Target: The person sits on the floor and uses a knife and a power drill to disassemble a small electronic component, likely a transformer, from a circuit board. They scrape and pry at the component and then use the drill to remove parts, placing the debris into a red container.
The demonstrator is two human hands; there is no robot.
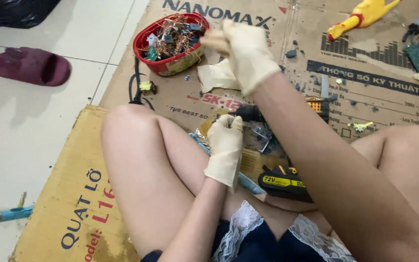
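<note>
Between the knees, on flattened cardboard (122, 82), the gloved left hand (225, 145) grips closed around something small beside the black cordless drill (282, 179). Farther off, the right hand (246, 51), blurred, hovers just right of the red basket (170, 43) of copper scrap; its grip state is unclear.

Gloved left hand (225, 145) fisted low, gloved right hand (246, 51) raised, blurred
</note>
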